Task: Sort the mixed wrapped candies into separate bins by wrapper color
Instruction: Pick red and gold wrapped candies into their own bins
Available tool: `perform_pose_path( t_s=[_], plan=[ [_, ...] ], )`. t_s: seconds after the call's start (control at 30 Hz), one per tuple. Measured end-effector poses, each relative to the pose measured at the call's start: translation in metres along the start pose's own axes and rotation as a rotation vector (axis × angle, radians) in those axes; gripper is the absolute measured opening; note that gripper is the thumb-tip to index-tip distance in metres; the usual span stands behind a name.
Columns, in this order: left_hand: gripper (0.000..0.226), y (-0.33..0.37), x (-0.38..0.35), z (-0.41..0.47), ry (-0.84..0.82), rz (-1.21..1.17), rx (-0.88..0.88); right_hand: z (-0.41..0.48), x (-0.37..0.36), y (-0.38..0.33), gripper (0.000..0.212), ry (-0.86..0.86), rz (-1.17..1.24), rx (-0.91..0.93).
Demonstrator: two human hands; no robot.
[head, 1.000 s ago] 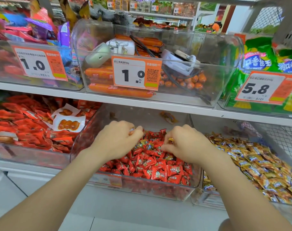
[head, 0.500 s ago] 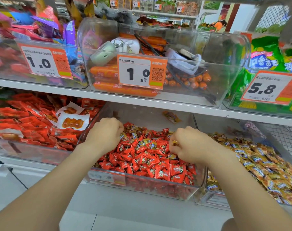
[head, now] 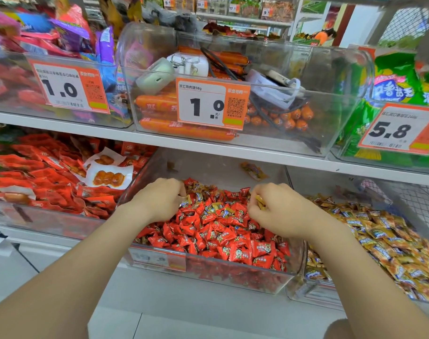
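- The left hand (head: 159, 203) lay curled in the red candies (head: 215, 231) of the middle bin (head: 220, 272); whether it gripped any could not be told.
- The right hand (head: 281, 212) pinched yellow candies (head: 259, 201).
- The yellow-candy bin (head: 299, 289) stood at 3 o'clock.

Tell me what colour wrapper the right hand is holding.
Yellow-gold: the candy pinched by the right hand, clearest in the head view.

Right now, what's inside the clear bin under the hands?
Mostly red candies, a few yellow candies mixed in. The left hand and right hand cover some; lower layers are hidden.
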State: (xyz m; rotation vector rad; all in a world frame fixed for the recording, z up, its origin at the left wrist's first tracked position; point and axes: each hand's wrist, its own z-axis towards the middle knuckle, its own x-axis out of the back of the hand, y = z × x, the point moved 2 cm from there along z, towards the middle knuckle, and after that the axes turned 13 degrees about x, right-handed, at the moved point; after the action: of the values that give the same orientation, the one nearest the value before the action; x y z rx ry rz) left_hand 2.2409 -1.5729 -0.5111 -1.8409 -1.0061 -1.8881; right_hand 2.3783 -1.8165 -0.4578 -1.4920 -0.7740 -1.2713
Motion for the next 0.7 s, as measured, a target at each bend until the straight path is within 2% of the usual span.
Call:
perform_pose_path(
  t_s=[0.07, 0.17, 0.23, 0.4, 0.47, 0.53, 0.63, 0.7],
  plan=[
    [0.014, -0.002, 0.002, 0.0, -0.034, -0.086, 0.012, 0.001, 0.0, -0.001, 0.022, 0.046, 0.068, -0.004],
    [0.013, -0.003, 0.008, -0.003, -0.052, -0.176, 0.032, 0.008, 0.0, -0.008, 0.039, 0.16, 0.143, 0.025],
    [0.017, -0.001, 0.015, -0.007, -0.038, -0.238, 0.035, 0.016, -0.004, -0.012, 0.044, 0.172, 0.17, 0.033],
    [0.012, 0.006, 0.021, -0.005, 0.013, -0.395, 0.035, 0.053, -0.021, -0.011, 0.017, 0.169, 0.213, 0.019],
    [0.015, 0.007, 0.021, -0.003, 0.005, -0.473, 0.04, 0.068, -0.028, -0.006, 0.013, 0.121, 0.125, 0.003],
    [0.028, 0.008, 0.021, -0.003, -0.013, -0.526, 0.035, 0.08, -0.036, -0.002, 0.021, 0.039, -0.03, -0.024],
    [0.029, 0.014, 0.023, -0.004, -0.004, -0.529, 0.08, 0.089, -0.044, -0.003, 0.041, -0.101, -0.152, -0.047],
    [0.037, 0.018, 0.024, -0.005, -0.011, -0.526, 0.117, 0.092, -0.044, -0.007, 0.051, -0.185, -0.21, -0.053]
  ],
)
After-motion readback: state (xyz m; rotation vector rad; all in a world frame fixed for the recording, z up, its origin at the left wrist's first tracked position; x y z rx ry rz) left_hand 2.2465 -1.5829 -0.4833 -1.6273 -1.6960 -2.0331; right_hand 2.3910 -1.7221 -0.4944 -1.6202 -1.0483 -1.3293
